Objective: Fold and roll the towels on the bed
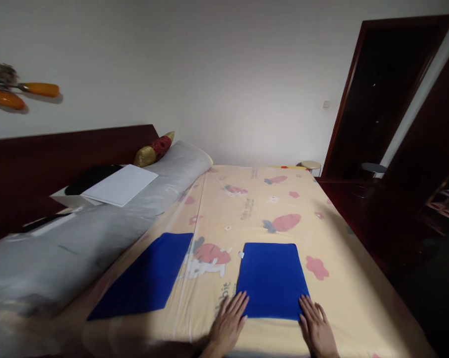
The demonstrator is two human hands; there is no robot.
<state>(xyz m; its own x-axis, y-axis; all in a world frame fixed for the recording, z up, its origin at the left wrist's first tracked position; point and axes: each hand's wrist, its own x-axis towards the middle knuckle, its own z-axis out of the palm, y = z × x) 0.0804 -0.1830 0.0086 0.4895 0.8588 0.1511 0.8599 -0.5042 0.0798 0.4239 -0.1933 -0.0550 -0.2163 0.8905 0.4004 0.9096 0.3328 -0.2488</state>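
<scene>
A blue rectangular cloth [272, 278] with a small white tag at its left edge lies flat on the bed. My left hand [229, 318] rests at its near left corner, fingers stretched out, fingertips touching the edge. At the near right corner lies my right hand [316, 323], also flat with its fingers extended. Neither hand grips anything. Left of them, a second blue cloth [149, 278] is spread on the bed, a slanted four-sided shape in this view, apart from both hands.
The bed [227, 214] has a cream sheet with carrot and flower prints. Along its left side runs a long grey bolster [97, 238], bearing a white box lid [122, 185] and a red-and-gold cushion [155, 150]. Stools [311, 165] stand beyond the bed near a dark doorway [392, 94].
</scene>
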